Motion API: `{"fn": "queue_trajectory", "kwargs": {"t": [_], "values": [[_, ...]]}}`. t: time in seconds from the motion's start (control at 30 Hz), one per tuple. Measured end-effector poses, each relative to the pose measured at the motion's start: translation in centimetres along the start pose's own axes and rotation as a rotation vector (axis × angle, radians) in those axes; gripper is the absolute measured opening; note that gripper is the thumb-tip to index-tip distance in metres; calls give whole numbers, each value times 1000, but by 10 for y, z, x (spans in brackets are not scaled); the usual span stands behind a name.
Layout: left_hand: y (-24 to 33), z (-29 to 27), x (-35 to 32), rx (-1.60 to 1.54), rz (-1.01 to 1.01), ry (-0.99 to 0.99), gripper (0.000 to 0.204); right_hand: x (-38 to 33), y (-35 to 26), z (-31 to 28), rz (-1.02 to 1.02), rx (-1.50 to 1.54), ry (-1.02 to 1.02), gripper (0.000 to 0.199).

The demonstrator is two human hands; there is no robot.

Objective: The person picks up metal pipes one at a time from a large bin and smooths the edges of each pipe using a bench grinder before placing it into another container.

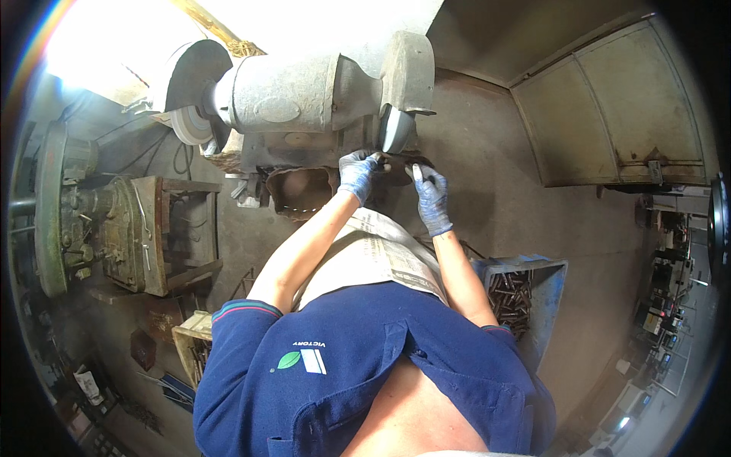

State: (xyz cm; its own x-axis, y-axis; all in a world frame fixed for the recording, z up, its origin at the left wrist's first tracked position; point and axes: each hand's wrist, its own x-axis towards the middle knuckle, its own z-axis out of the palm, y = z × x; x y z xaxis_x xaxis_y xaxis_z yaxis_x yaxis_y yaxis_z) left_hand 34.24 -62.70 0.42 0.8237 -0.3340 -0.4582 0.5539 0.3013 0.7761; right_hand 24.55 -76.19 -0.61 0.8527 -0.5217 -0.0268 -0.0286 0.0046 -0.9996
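Note:
A large grey bench grinder stands in front of me, and the lower edge of its right grinding wheel shows below the guard. My left hand, in a blue and grey glove, is just under that wheel on its left. Its fingers are pinched together by a small dark piece that I cannot make out. To the right of the wheel, my right hand, gloved alike, has its thumb and fingers closed toward the same spot. What the right fingers grip is too small to tell.
A blue bin with many small rusty metal pieces stands beside my right arm. At left are an old machine and a wooden box. A rough open container sits below the grinder; a metal cabinet stands far right.

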Motion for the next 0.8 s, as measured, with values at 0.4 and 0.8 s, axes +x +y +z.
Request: {"fn": "queue_trajectory", "kwargs": {"t": [0.4, 0.8], "values": [[20, -35, -3, 62, 65, 78, 7, -3, 13, 43, -44, 163, -31, 13], [33, -50, -23, 161, 126, -62, 19, -17, -12, 46, -411, -198, -21, 18]]}}
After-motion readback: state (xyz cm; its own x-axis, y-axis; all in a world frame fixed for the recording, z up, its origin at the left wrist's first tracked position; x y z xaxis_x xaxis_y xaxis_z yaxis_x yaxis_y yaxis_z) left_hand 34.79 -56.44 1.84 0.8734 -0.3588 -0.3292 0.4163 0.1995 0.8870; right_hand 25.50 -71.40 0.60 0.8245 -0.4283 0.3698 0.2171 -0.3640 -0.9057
